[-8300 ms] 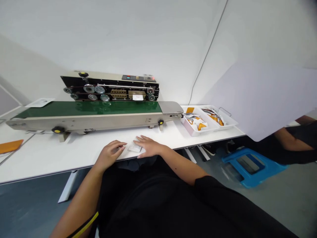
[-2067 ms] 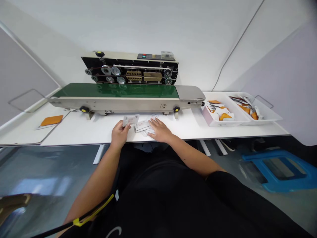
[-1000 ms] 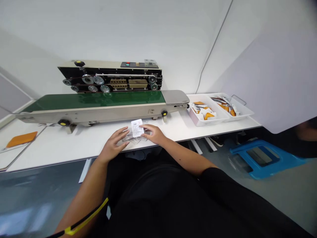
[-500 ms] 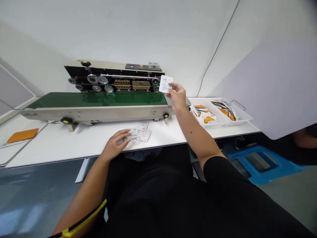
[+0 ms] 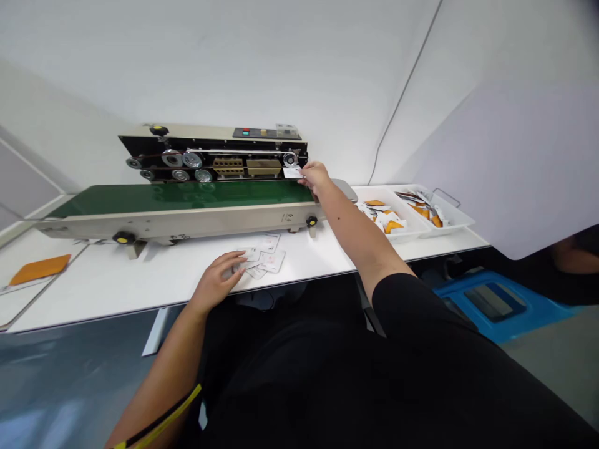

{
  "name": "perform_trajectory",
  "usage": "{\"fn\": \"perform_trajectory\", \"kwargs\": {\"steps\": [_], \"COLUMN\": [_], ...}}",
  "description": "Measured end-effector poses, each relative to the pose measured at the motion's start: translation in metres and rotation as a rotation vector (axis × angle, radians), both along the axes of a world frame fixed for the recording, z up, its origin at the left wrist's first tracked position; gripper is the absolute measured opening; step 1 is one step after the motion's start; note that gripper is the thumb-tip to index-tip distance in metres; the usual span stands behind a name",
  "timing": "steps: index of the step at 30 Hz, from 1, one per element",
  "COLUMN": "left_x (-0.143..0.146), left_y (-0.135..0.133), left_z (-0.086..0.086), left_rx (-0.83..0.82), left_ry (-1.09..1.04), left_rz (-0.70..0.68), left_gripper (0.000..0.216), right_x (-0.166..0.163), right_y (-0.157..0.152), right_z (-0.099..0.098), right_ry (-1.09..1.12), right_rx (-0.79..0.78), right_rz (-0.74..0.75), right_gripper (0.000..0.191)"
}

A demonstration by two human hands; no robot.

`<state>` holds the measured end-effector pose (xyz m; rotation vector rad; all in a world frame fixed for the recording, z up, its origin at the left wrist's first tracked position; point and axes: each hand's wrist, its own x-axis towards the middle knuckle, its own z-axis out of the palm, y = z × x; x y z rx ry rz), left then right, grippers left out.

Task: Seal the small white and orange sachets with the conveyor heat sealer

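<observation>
My right hand [image 5: 314,178] pinches a small white printed sachet [image 5: 292,172] by its right end. The sachet is held nearly level at the right-hand rollers of a band sealer [image 5: 262,167], above the green conveyor belt [image 5: 201,196]. On the white table in front of the machine, my left hand [image 5: 219,278] lies with its fingers stretched out. Its fingertips touch the left side of a loose, overlapping pile of similar white sachets [image 5: 272,260]. What lies under those fingers is partly hidden.
Right of the sealer are two white trays [image 5: 418,235] with white and orange packets. An orange packet [image 5: 40,269] lies at the far left. A blue plastic stool [image 5: 505,305] stands below the table on the right, near another person's arm [image 5: 568,255].
My right hand has moved left and slightly down, bringing the sachet from upright beside the machine to nearly level at its rollers. My left hand stays by the pile.
</observation>
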<state>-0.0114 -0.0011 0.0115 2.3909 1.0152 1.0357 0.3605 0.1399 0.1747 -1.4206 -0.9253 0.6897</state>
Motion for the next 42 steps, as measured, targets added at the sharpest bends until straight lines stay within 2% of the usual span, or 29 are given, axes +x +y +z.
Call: {"fn": "perform_trajectory", "kwargs": {"steps": [2,4,5,7,10,12,14,17,20,23,28,32,35,38,42], "left_x": [0.000,0.001,0.003,0.006,0.013,0.016,0.018,0.017,0.014,0.012,0.016,0.017,0.013,0.007,0.002], "left_y": [0.004,0.009,0.011,0.015,0.015,0.014,0.012,0.009,0.009,0.009,0.009,0.010,0.009,0.005,0.002], "left_z": [-0.004,-0.008,-0.010,-0.014,-0.017,-0.018,-0.017,-0.014,-0.012,-0.013,-0.016,-0.017,-0.016,-0.015,-0.018], "left_rx": [0.014,0.007,-0.004,-0.026,-0.027,-0.008,0.017,0.051,0.062,0.053,0.033,0.021,0.075,0.090,-0.141], "left_ry": [0.037,0.102,0.142,0.227,0.308,0.319,0.311,0.294,0.270,0.235,0.284,0.269,0.131,-0.091,-0.401], "left_rz": [0.015,0.032,0.041,0.075,0.170,0.233,0.269,0.276,0.249,0.235,0.244,0.229,0.231,0.333,0.488], "left_gripper": [0.045,0.052,0.056,0.061,0.057,0.052,0.048,0.041,0.032,0.028,0.039,0.033,0.030,0.031,0.041], "right_x": [-0.009,-0.027,-0.039,-0.066,-0.099,-0.109,-0.111,-0.110,-0.110,-0.110,-0.109,-0.109,-0.109,-0.108,-0.107], "right_y": [-0.020,-0.052,-0.070,-0.106,-0.145,-0.155,-0.156,-0.151,-0.148,-0.149,-0.149,-0.147,-0.146,-0.147,-0.149], "right_z": [-0.005,-0.021,-0.034,-0.068,-0.124,-0.152,-0.169,-0.176,-0.175,-0.174,-0.176,-0.178,-0.180,-0.182,-0.183], "right_ry": [-0.274,-0.508,-0.592,-0.732,-0.931,-1.021,-1.063,-1.085,-1.101,-1.099,-1.086,-1.081,-1.073,-1.069,-1.056], "right_rx": [0.133,0.314,0.379,0.445,0.413,0.307,0.171,0.057,0.045,0.024,0.024,0.041,0.055,0.056,0.055], "right_rz": [-0.111,-0.154,-0.110,0.102,0.429,0.544,0.605,0.691,0.739,0.723,0.716,0.685,0.665,0.663,0.655], "right_gripper": [0.013,0.006,0.012,0.020,0.034,0.057,0.073,0.068,0.054,0.048,0.045,0.053,0.060,0.063,0.063]}}
